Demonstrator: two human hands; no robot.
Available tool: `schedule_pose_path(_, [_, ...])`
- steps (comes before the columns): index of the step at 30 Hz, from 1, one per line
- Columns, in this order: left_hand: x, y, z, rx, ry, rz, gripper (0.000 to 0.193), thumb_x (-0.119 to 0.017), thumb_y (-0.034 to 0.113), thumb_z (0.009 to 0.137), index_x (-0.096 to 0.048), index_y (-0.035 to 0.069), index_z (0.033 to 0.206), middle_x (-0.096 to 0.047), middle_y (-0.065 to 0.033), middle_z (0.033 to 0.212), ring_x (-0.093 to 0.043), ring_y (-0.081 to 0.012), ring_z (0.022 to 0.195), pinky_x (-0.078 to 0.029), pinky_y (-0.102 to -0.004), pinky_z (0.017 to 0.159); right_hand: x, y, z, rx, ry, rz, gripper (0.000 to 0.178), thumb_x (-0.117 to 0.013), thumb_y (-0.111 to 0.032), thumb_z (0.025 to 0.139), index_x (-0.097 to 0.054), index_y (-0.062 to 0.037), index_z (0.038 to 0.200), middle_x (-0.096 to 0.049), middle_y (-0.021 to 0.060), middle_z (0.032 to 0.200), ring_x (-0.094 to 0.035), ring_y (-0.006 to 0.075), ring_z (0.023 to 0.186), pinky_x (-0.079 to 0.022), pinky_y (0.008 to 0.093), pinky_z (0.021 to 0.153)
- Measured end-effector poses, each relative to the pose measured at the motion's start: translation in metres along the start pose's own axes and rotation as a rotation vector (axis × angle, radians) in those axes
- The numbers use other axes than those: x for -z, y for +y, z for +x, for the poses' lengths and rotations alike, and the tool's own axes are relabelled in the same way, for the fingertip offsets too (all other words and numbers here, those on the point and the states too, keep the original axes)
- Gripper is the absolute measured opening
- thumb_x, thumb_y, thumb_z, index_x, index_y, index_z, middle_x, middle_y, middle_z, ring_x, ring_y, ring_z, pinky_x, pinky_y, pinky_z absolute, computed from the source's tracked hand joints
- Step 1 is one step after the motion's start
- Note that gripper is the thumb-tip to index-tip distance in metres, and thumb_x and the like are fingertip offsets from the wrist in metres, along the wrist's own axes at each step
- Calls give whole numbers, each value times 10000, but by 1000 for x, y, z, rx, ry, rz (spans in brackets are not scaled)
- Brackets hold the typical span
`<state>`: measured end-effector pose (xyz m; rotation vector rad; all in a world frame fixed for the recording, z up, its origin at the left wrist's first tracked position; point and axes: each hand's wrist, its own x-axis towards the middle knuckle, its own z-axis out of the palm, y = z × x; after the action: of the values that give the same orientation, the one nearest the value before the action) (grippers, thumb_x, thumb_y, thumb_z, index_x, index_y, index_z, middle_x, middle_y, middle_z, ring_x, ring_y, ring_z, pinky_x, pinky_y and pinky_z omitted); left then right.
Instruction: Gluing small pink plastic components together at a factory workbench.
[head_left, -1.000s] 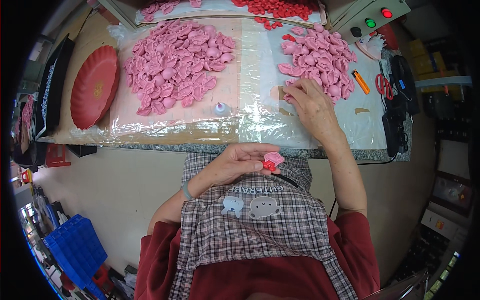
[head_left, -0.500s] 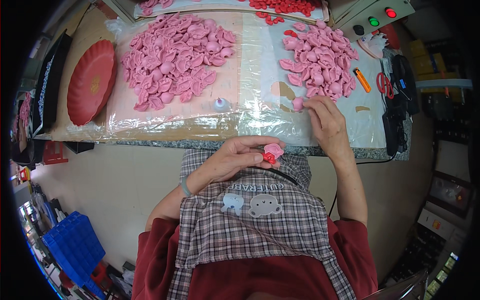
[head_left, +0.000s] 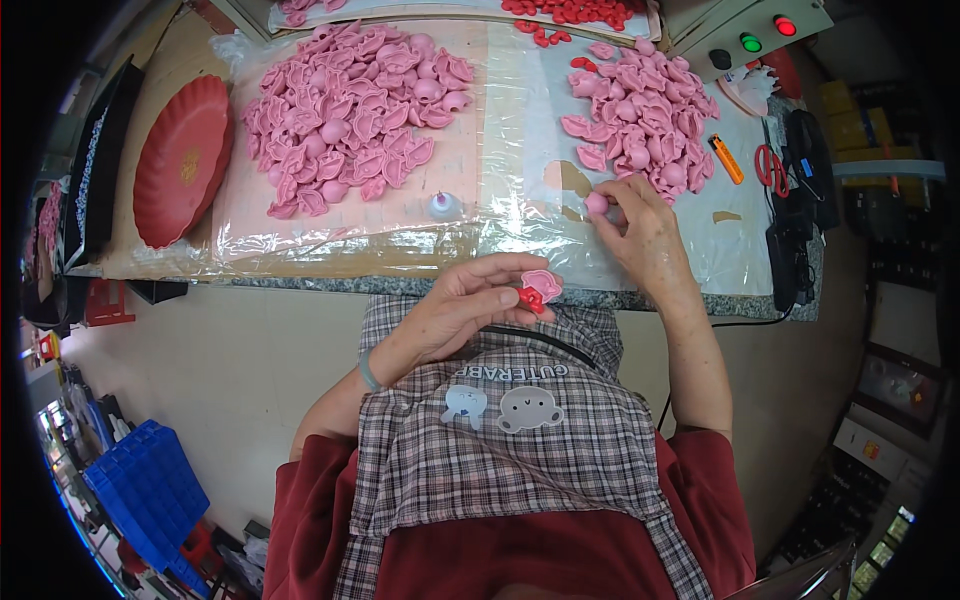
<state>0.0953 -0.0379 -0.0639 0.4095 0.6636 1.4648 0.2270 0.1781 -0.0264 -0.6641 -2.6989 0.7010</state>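
My left hand (head_left: 480,300), above the apron near the table's front edge, is closed on a small pink cup-shaped plastic piece (head_left: 541,286) and a red bow-shaped piece (head_left: 530,300) at its fingertips. Over the table's right half, my right hand (head_left: 645,230) pinches a rounded pink piece (head_left: 597,203) between thumb and fingers. Just beyond it lies a heap of like pink pieces (head_left: 640,120). A larger pink heap (head_left: 350,120) covers the left half of the table. Near that heap stands a small white bottle (head_left: 443,206) with a thin tip.
A red fluted tray (head_left: 185,160) sits at the left, beside a black tray (head_left: 100,170). Red pieces (head_left: 570,12) lie at the back. On the right are an orange cutter (head_left: 727,160), red-handled scissors (head_left: 770,170) and a control box with lit buttons (head_left: 750,42).
The pink piece in my right hand has turned to show a rounder side, and that hand has shifted slightly. My left hand has moved a little left, with its pieces tilted differently.
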Motion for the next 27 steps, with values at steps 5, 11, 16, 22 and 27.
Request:
schedule_pose_path(5, [-1, 3, 1, -8, 23, 14, 412, -505, 94, 965, -442, -17, 1357, -553, -207, 1271, -640, -285, 1048, -544, -333, 892, -1, 3, 0, 5, 1, 114, 260, -701, -15, 756, -636, -9, 1008, -563, 78, 864, -542, 166, 625, -478, 297, 598])
schedule_pose_path(11, [-2, 3, 2, -12, 30, 8, 410, -501, 84, 966, -439, -18, 1359, -538, -215, 1293, -635, -290, 1059, -544, -321, 890, -6, 0, 2, 19, 15, -17, 285, -689, -2, 748, -627, -21, 1026, -564, 79, 892, -553, 177, 652, -489, 300, 618])
schedule_pose_path(16, [-1, 4, 2, -8, 35, 16, 412, -502, 83, 965, -440, -14, 1361, -527, -223, 1307, -633, -295, 1064, -544, -318, 891, -7, 2, 2, 49, 42, 27, 266, -663, 19, 747, -620, -18, 1007, -567, 87, 919, -572, 199, 701, -499, 303, 639])
schedule_pose_path(22, [-2, 4, 2, -4, 44, 17, 411, -507, 87, 964, -444, -11, 1358, -520, -225, 1315, -631, -297, 1066, -544, -316, 890, -4, -2, 5, 34, 21, 20, 263, -659, 16, 751, -616, -15, 1008, -567, 92, 920, -580, 207, 715, -500, 317, 636])
schedule_pose_path(27, [-2, 4, 4, -8, 32, 27, 413, -512, 87, 962, -444, -14, 1356, -523, -220, 1313, -631, -296, 1065, -545, -314, 887, -7, 2, 6, 60, 31, -63, 281, -642, 28, 749, -611, -15, 1024, -571, 89, 921, -580, 200, 681, -498, 314, 618])
